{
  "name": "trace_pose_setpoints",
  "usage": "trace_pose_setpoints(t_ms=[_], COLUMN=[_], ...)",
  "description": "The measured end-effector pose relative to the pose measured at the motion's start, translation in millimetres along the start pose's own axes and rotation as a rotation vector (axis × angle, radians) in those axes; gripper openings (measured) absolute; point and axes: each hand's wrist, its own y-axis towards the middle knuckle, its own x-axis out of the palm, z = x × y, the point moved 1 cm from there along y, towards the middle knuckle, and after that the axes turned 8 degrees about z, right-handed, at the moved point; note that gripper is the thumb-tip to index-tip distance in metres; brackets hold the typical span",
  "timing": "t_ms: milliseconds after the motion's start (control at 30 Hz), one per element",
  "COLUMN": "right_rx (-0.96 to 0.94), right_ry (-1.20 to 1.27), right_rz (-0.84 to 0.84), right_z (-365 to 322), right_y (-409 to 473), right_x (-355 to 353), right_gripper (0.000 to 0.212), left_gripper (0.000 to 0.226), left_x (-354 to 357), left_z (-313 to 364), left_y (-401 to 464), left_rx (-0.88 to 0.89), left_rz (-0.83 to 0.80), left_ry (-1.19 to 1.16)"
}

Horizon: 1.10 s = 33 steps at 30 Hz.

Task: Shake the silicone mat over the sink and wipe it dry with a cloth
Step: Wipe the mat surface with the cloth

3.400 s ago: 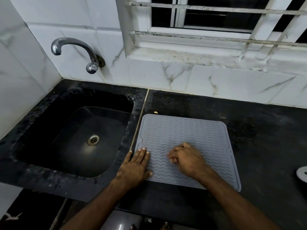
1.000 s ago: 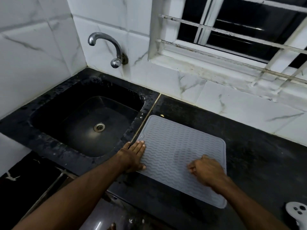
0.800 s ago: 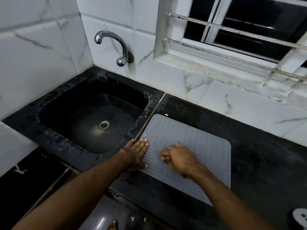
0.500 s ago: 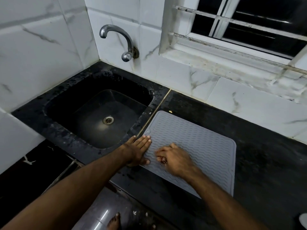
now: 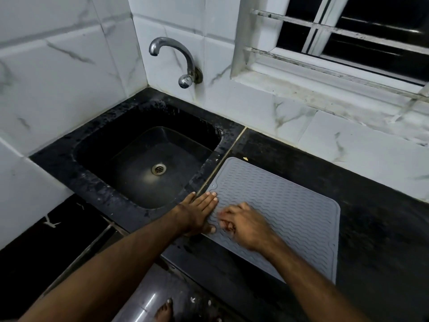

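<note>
A grey silicone mat (image 5: pixel 290 212) with a wavy ribbed surface lies flat on the black counter (image 5: pixel 383 217), just right of the black sink (image 5: pixel 97 182). My left hand (image 5: pixel 199 212) rests flat with straight fingers on the mat's left edge, partly on the counter seam. My right hand (image 5: pixel 246 225) sits on the mat beside it, fingers curled under and blurred by motion. No cloth shows in either hand.
A curved metal tap (image 5: pixel 183 59) juts from the tiled wall above the sink, whose drain (image 5: pixel 158 169) is at the basin's bottom. A barred window (image 5: pixel 348 43) is at the upper right. My bare foot (image 5: pixel 163 310) stands on the floor below the counter edge.
My right hand has slid leftward across the mat, from its right part to beside my left hand. The left hand has stayed flat on the mat's edge. The view has shifted right.
</note>
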Motion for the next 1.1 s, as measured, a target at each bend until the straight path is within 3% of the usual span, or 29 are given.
trace_pose_setpoints(t_ms=[167, 233, 300, 433, 633, 800, 900, 1100], right_rx=[0.212, 0.165, 0.114, -0.008, 0.091, -0.031, -0.051, -0.038], right_ry=[-0.188, -0.124, -0.015, -0.023, -0.147, 0.044, 0.018, -0.042], right_rz=[-0.173, -0.106, -0.035, 0.029, -0.066, -0.002, -0.022, -0.060], right_z=[14.3, 3.9, -8.9, -16.7, -2.3, -12.2, -14.3, 10.8], right_y=[-1.9, 6.6, 14.3, 14.5, 6.5, 16.9, 16.4, 1.5], right_x=[-15.7, -16.7, -12.7, 3.6, -5.1, -5.3, 4.9, 2.4], right_gripper=[0.036, 0.029, 0.036, 0.045, 0.022, 0.044, 0.049, 0.036], left_gripper=[0.095, 0.095, 0.095, 0.096, 0.097, 0.100, 0.103, 0.107], left_x=[-5.2, -6.8, -5.2, -2.6, 1.2, 0.7, -0.1, -4.0], left_z=[-0.1, 0.1, 1.3, -1.2, -3.9, -5.5, -8.4, -10.5], left_y=[-2.0, -2.2, -1.8, -2.3, -2.8, -4.2, -5.2, -5.0], left_rx=[0.001, -0.003, -0.003, 0.004, 0.029, 0.050, 0.070, 0.083], left_rz=[-0.036, -0.040, -0.031, -0.004, 0.013, 0.028, 0.044, 0.013], left_ry=[-0.042, -0.028, 0.003, 0.012, -0.026, 0.002, 0.024, -0.014])
